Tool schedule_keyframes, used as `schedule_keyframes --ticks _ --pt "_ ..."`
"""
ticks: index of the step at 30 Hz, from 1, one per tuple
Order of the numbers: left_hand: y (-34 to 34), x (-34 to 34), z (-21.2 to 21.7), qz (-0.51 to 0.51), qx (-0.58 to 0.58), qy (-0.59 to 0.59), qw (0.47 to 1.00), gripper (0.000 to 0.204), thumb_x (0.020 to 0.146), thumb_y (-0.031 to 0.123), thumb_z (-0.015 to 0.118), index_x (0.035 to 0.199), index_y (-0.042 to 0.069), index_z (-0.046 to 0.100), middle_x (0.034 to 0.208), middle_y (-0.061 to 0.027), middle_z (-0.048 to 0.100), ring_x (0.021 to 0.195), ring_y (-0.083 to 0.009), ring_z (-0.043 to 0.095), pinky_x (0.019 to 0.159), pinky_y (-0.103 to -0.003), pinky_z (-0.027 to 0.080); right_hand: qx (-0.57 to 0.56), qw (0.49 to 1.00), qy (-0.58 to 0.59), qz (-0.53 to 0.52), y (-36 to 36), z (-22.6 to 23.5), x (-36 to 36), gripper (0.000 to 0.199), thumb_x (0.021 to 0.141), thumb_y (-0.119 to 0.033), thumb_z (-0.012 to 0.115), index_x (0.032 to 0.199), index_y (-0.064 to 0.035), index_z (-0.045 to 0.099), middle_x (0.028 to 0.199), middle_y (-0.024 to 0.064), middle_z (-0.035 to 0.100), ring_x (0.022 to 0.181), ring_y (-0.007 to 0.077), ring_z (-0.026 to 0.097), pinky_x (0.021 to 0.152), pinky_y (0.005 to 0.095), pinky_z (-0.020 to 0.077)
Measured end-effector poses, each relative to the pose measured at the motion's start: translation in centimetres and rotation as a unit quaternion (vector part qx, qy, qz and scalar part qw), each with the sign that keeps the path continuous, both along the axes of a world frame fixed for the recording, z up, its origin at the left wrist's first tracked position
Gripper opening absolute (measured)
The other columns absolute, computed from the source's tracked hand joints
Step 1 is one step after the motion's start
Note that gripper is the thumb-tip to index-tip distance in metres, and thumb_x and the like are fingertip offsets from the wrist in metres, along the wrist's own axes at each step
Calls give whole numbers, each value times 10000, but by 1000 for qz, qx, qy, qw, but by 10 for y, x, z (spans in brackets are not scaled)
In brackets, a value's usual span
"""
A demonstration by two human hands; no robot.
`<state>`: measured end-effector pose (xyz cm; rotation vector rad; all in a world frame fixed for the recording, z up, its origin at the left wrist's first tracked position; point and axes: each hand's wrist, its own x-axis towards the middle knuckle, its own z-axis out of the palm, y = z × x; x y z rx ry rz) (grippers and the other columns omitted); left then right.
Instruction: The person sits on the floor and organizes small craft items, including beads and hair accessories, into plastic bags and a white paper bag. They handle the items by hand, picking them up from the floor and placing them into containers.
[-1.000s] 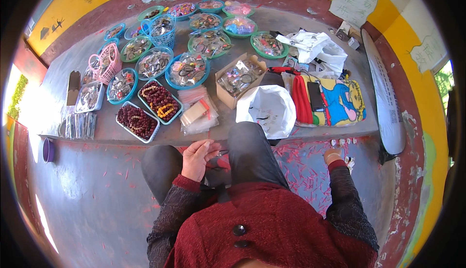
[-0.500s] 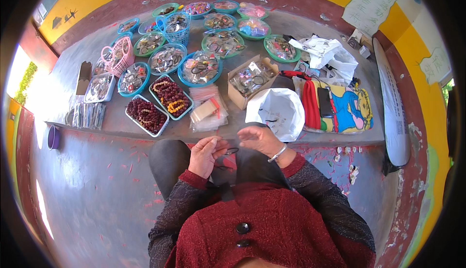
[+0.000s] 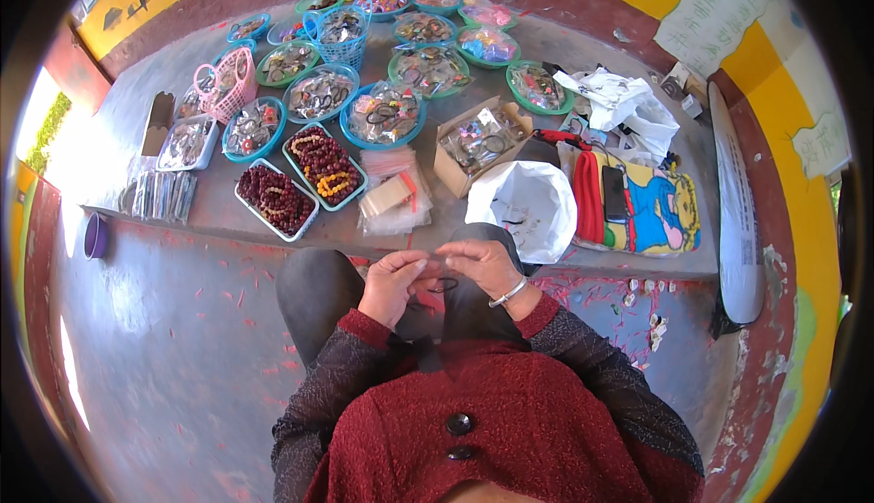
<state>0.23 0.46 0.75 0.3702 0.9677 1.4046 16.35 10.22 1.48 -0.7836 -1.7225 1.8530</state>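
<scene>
Over my lap, my left hand [image 3: 393, 286] is closed in a pinch, thumb against the fingers. A thin dark cord loop [image 3: 446, 285] hangs from its fingertips, below the gap between my hands. My right hand [image 3: 487, 271], with a silver bangle [image 3: 507, 293] at the wrist, has its thumb and fingers drawn together close to the left fingertips. Whatever it pinches is too small to make out. Just beyond the right hand stands a white bucket-like container [image 3: 546, 195] with a few small dark things inside.
On the grey platform, two trays of dark red beads [image 3: 276, 201] lie beside clear plastic bags [image 3: 401, 216]. A cardboard box [image 3: 455, 173] holds packaged trinkets. Several colourful baskets [image 3: 424, 121] stand behind. A phone [image 3: 615, 195] rests on a patterned cloth [image 3: 657, 207] at right.
My right hand has come in toward the left, and its fingers have closed near the left fingertips. The dark loop stays hanging by the left hand. The view has shifted slightly.
</scene>
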Motion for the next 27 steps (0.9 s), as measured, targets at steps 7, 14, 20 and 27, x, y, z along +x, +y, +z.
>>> schedule_keyframes --ticks 7,14,20,27 --pt "-2 -4 2 0 35 -74 997 192 877 19 455 1034 -33 553 988 -195 611 907 -280 617 756 -306 521 35 997 64 34 1 -3 3 232 808 102 482 950 10 641 828 29 589 783 113 599 697 218 491" --pt "-1 -7 11 -21 67 -154 986 206 867 22 466 1045 -41 549 1031 -210 594 898 -289 617 779 -322 518 110 992 34 41 5 1 3 247 788 126 462 900 9 648 833 52 588 765 122 599 699 220 500" --pt "1 -1 -4 11 -13 -39 999 140 856 3 506 974 -40 566 942 -147 615 851 -235 627 724 -286 532 212 975 22 57 6 -3 2 240 818 92 464 953 -4 637 818 41 594 772 125 592 698 234 485" --pt "2 1 -5 72 4 23 997 100 854 -13 505 928 -40 567 903 -118 617 825 -207 627 714 -278 535 -11 999 39 -29 7 3 -1 207 868 -100 543 1056 -21 573 845 33 599 770 75 555 694 213 460"
